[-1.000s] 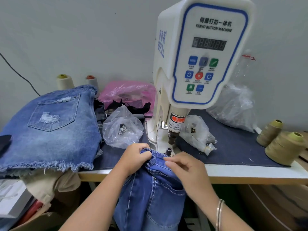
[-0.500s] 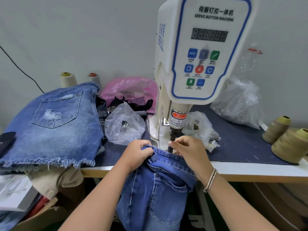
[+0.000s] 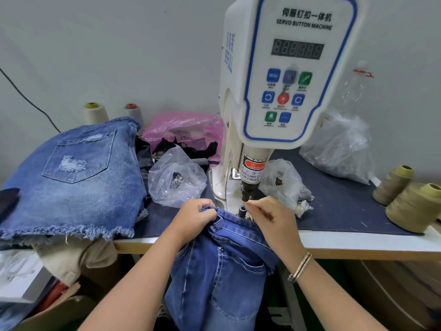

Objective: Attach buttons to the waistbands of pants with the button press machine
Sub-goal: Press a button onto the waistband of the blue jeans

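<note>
Blue denim, mid-toned with pale topstitching, hung over the front edge of the worktop: the jeans you were working on, their waistband bunched up at the foot of the white servo button machine. Your left hand curled tight round the waistband's folded edge, knuckles up, thumb tucked over the cloth. Your right hand reached in from the other side, wrist bent, forefinger and thumb pinched together right at the tip of the black plunger, above the small dark die; whether a button sat in that pinch was too small to tell. A thin metal bracelet ringed that wrist.

Along the left edge lay a stack of paler, frayed denim shorts with a torn back pocket. Just behind your left hand sat a crinkled clear plastic bag holding small metal pieces. Another clear bag lay just right of the plunger. At the right edge stood two olive thread cones, and two cream ones at the back-left corner.
</note>
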The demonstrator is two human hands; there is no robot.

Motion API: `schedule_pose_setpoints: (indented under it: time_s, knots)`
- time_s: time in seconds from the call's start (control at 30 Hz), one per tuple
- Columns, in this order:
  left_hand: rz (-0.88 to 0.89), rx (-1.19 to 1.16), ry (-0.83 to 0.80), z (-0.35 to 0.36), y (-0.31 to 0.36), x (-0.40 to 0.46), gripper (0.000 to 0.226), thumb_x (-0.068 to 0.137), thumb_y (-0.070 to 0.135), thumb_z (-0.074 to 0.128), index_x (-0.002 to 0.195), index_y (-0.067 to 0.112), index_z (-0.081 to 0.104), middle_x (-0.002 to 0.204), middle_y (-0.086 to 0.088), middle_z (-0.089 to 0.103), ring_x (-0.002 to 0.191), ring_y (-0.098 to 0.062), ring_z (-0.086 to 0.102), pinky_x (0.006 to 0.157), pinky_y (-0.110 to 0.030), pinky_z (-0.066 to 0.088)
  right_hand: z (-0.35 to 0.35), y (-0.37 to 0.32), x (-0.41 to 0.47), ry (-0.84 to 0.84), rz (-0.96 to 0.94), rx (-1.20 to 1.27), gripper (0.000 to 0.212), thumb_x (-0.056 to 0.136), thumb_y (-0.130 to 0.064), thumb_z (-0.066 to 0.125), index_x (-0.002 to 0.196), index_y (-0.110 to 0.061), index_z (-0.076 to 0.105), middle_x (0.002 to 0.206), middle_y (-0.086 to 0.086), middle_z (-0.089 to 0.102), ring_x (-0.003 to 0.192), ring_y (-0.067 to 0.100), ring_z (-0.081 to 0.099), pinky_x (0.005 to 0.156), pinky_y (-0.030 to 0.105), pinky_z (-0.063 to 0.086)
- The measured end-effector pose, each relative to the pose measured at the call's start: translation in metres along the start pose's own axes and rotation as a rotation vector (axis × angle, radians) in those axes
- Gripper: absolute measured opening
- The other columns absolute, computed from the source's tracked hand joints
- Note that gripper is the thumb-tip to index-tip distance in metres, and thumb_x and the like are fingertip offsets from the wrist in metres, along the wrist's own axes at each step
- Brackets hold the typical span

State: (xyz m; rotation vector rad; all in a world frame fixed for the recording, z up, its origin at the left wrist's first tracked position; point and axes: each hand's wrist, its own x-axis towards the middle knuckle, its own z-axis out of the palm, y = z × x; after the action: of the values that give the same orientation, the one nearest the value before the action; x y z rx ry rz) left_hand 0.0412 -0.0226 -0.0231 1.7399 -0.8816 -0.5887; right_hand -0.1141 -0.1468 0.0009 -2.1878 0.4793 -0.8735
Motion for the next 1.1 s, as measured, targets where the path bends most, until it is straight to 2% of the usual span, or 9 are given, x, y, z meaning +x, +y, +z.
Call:
schedule_pose_setpoints:
  time_s: [0.23,0.37,0.43,0.57,0.67,0.73,0.8,0.93,1.1]
  knots:
    - [-0.019,-0.34,-0.119,-0.012,0.011,-0.002,0.011,0.07,0.018,0.053,0.074,0.013,0.062,0.07,-0.006,0.064,0.064,-0.018,0.059,0.063,-0.024,0.048,-0.039,0.027,-0.018,-0.48,0.115,0.02,0.036,0.082,-0.021,0.073,0.113,-0.031,0.059,0.098,-0.023,0.059,0.082,-0.004,0.052,0.077,0.009,0.039]
    - [0.021,-0.408,-0.096,-0.02,0.026,-0.003,0.013,0.069,0.017,0.051,0.07,0.014,0.064,0.065,-0.004,0.064,0.058,-0.015,0.06,0.056,-0.02,0.048,-0.047,0.033,-0.015,-0.658,0.192,0.059,0.019,0.082,-0.022,0.074,0.088,-0.007,0.063,0.084,-0.001,0.055,0.077,0.01,0.049,0.077,0.032,0.043]
    - [0.029,-0.395,-0.08,-0.026,0.031,-0.002,0.017,0.07,0.019,0.052,0.077,0.008,0.064,0.068,-0.006,0.064,0.06,-0.016,0.06,0.058,-0.023,0.048,-0.047,0.032,-0.013,-0.577,0.164,0.217,0.015,0.082,-0.019,0.071,0.079,-0.008,0.062,0.081,0.0,0.053,0.077,0.011,0.05,0.075,0.026,0.041]
    - [0.043,-0.064,-0.284,-0.048,0.037,-0.001,0.036,0.073,0.049,0.064,0.088,0.016,0.068,0.088,0.001,0.068,0.083,-0.009,0.064,0.081,-0.021,0.047,-0.04,0.019,0.004,-0.242,0.477,0.871,0.011,0.08,-0.023,0.062,0.083,-0.016,0.07,0.085,0.008,0.068,0.077,0.017,0.062,0.072,0.028,0.048]
    - [-0.04,0.298,-0.435,-0.054,0.037,-0.001,0.04,0.07,0.056,0.068,0.093,0.023,0.071,0.094,-0.003,0.071,0.085,-0.008,0.063,0.083,-0.023,0.047,-0.024,0.015,0.025,-0.225,0.591,0.71,0.024,0.095,-0.022,0.053,0.085,-0.018,0.075,0.09,0.007,0.073,0.082,0.018,0.068,0.071,0.029,0.054]
    - [-0.067,0.361,-0.381,-0.048,0.032,0.0,0.024,0.08,0.042,0.072,0.094,0.023,0.071,0.086,-0.002,0.07,0.079,-0.01,0.061,0.077,-0.024,0.046,-0.017,0.012,0.034,-0.285,0.639,0.666,0.036,0.096,-0.023,0.05,0.069,-0.022,0.074,0.077,0.003,0.072,0.071,0.015,0.066,0.06,0.025,0.051]
    - [-0.065,0.333,-0.298,-0.042,0.028,0.0,0.011,0.088,0.028,0.069,0.098,0.025,0.07,0.09,0.0,0.07,0.082,-0.011,0.062,0.08,-0.024,0.045,-0.015,0.01,0.037,-0.318,0.69,0.698,0.033,0.096,-0.022,0.051,0.073,-0.017,0.075,0.08,0.009,0.071,0.07,0.016,0.066,0.058,0.026,0.051]
    - [-0.154,0.121,-0.219,-0.038,0.024,-0.007,0.027,0.09,0.006,0.062,0.111,0.023,0.063,0.107,-0.003,0.072,0.105,-0.02,0.066,0.098,-0.036,0.049,-0.02,0.024,0.033,-0.287,0.82,0.739,0.032,0.098,-0.022,0.048,0.109,0.001,0.068,0.108,0.022,0.068,0.099,0.033,0.064,0.092,0.044,0.049]
    - [-0.181,0.213,-0.212,-0.026,0.033,0.005,0.015,0.091,0.012,0.055,0.102,0.02,0.062,0.102,-0.003,0.069,0.099,-0.019,0.058,0.081,-0.022,0.042,-0.024,0.024,0.052,-0.23,0.854,0.873,0.036,0.096,-0.029,0.053,0.085,-0.004,0.076,0.095,0.018,0.073,0.083,0.026,0.072,0.066,0.032,0.057]
